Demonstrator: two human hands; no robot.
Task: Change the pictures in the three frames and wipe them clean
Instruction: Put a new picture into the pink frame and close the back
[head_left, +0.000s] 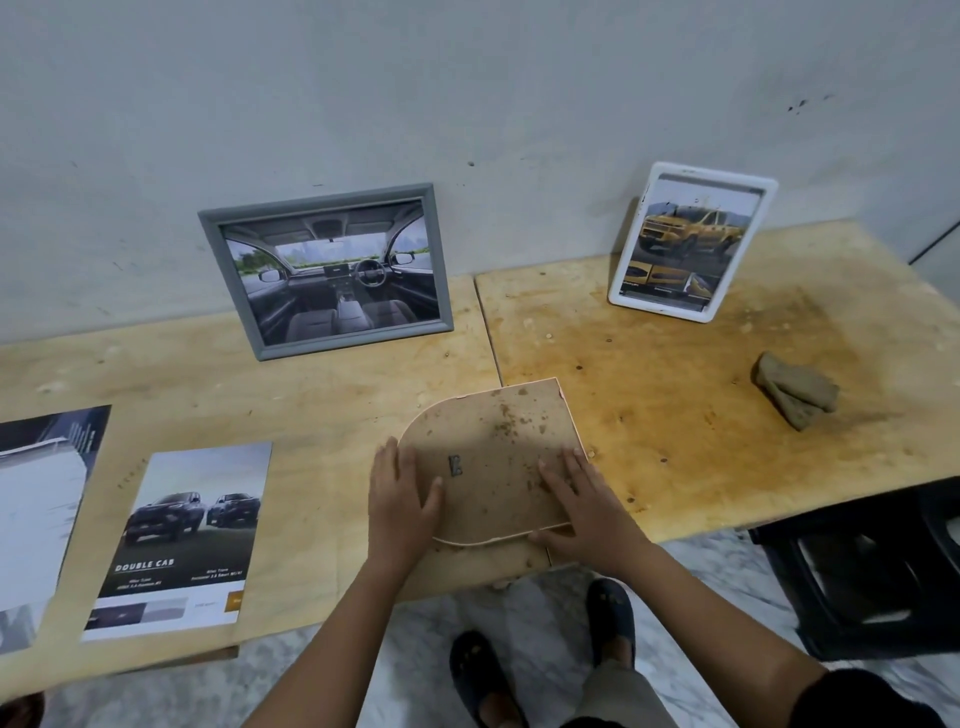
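Frame (493, 436) face-down under left hand (402, 499) and right hand (582, 504), "DOUBLE CAB" print (192, 530) alongside.

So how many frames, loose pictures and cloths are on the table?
Frames: 3, grey frame, white frame, face-down frame
Loose pictures: 2, Double Cab picture, leftmost picture
Cloths: 1, cloth
Total: 6

Soft, even indoor light falls from above, the hands (488, 504) cast faint shadows, the table (675, 415) bows at the wide-angle edges, and fine detail blurs slightly.
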